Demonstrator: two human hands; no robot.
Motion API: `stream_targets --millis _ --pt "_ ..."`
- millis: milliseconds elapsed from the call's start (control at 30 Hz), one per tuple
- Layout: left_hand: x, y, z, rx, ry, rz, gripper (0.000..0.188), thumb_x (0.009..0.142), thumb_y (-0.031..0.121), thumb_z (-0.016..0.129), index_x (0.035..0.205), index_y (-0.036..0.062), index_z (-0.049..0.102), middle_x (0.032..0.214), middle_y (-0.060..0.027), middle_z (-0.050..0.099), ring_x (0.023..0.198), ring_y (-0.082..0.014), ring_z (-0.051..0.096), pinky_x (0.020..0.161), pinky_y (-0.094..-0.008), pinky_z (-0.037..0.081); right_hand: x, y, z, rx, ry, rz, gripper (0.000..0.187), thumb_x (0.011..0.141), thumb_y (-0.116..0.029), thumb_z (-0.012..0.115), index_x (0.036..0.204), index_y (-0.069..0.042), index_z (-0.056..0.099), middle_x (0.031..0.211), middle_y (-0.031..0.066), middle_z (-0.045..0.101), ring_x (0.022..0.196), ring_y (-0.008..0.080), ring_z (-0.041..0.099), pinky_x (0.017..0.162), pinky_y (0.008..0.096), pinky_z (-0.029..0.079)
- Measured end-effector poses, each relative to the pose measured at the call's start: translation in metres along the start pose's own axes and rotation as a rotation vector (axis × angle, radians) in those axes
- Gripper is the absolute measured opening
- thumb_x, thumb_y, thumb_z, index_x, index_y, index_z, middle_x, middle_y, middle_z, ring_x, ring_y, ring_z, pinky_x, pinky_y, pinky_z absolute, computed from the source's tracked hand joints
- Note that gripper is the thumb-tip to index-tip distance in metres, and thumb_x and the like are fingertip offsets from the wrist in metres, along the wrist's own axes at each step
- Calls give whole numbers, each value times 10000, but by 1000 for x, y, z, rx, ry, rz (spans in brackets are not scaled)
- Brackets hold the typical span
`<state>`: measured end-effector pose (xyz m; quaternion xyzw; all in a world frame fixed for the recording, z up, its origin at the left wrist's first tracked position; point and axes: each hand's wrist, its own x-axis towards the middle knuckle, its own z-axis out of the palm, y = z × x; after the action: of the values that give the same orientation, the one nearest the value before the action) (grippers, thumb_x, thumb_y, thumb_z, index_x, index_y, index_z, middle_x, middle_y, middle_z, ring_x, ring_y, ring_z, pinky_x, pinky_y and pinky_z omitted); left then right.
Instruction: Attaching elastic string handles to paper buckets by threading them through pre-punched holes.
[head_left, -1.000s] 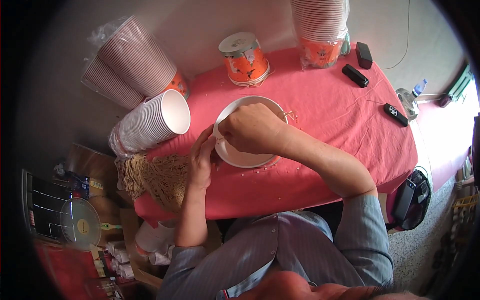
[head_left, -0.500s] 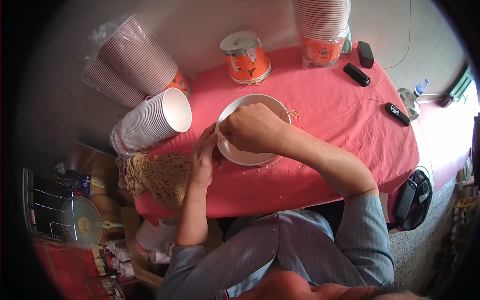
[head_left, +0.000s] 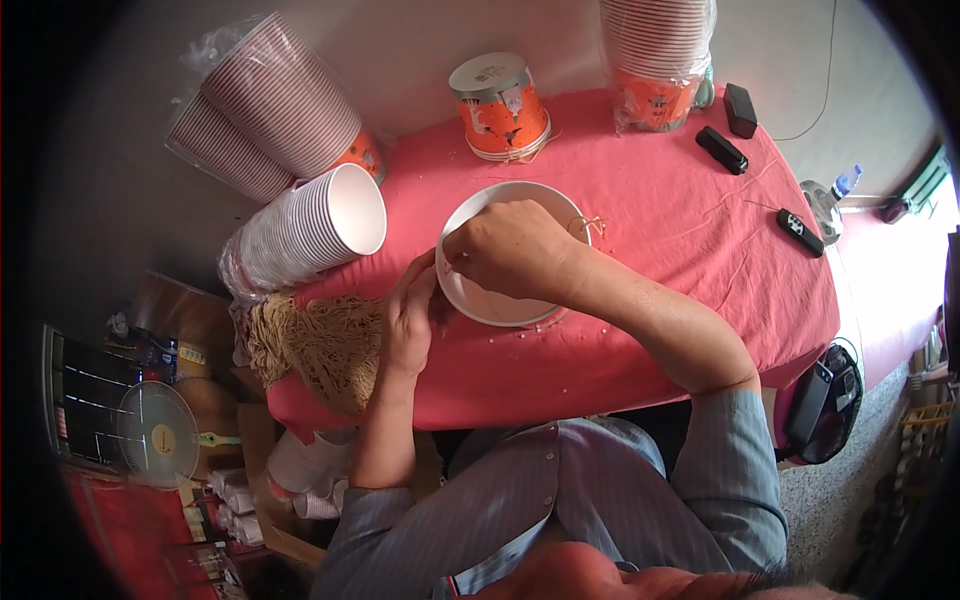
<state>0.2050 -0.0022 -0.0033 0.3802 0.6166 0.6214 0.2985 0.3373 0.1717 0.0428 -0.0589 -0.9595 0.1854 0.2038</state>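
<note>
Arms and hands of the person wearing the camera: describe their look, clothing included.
The left hand and right hand show no gloves, and no watch is visible on either wrist. Rings can't be ruled out, as some fingers are hidden. Both forearms are bare below the short, grey-blue, finely striped sleeves of a shirt with front buttons.

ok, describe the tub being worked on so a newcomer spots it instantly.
Find the pink-red cloth over the table, then look straight in front of the person. There, the white-lined tub has the left hand at its left side and the right hand over its mouth. It's single and mouth up, whereas the orange tub behind is bottom up and the other neighbours are stacked.
</note>
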Motion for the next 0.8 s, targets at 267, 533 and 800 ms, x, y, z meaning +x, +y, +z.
stream_targets --millis 267,533,800 --pt "-11 4 1 383 66 229 236 1079 53 594 1271 -39 695 880 -32 697 762 -85 618 700 -282 511 2 -2 2 -39 -61 1 151 963 -259 697 985 -197 833 824 122 778 763 334 772 698 488 617" --pt "-1 -3 2 359 139 174 140 1076 51 642 1167 -28 712 833 -34 718 751 -58 629 657 -282 505 0 3 6 -76 -34 0 172 976 -280 699 1013 -193 843 811 127 774 754 342 766 700 488 615" --pt "8 -11 -7 290 115 192 74 1076 51 633 1062 -4 681 784 -27 703 685 -69 629 621 -269 494 4 -5 1 -67 -71 59 219 997 -298 670 1069 -182 842 823 143 784 746 353 768 724 486 623"
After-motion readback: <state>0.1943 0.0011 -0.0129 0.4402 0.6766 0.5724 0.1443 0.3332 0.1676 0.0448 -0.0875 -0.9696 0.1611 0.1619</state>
